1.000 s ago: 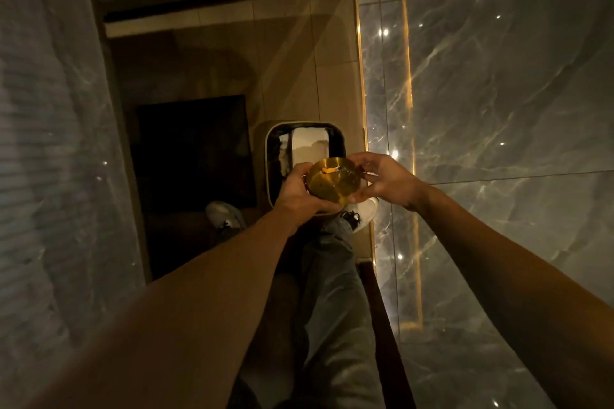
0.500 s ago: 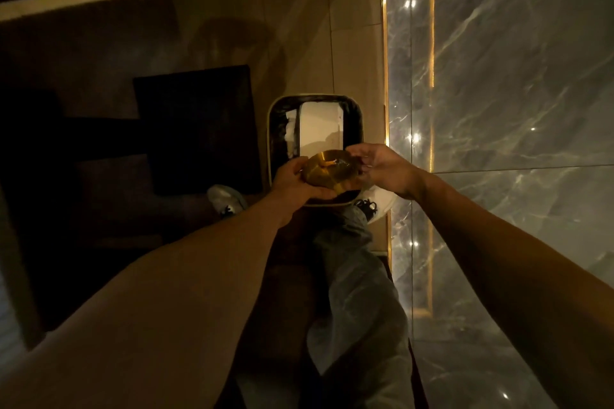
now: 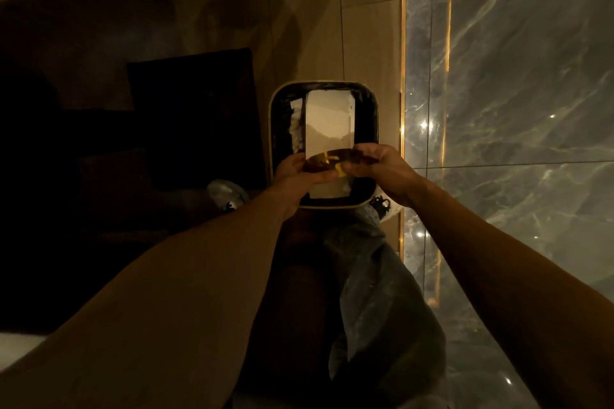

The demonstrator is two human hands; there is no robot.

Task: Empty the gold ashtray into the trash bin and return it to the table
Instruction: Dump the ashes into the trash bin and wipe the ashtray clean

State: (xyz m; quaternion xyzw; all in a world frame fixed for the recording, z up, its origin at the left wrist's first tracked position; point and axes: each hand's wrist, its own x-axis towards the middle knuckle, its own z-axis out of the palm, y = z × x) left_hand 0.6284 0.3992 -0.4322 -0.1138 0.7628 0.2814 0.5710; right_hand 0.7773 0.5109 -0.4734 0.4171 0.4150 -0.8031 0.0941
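The gold ashtray is tipped steeply forward over the near half of the trash bin, so only its rim and a dark sliver of its inside show. My left hand grips its left side and my right hand grips its right side. The bin is rectangular with a pale rim and a black liner, and it stands on the floor in front of my feet. A white box-like piece of rubbish lies inside it.
A glossy grey marble wall with a lit gold strip runs along the right, close to the bin. A dark mat lies on the tan floor tiles to the bin's left. My shoes flank the bin's near edge.
The ashtray has gone from nearly level, with its round gold face showing, to tipped steeply forward over the bin. Both hands stayed on it, and my view has moved closer to the bin.
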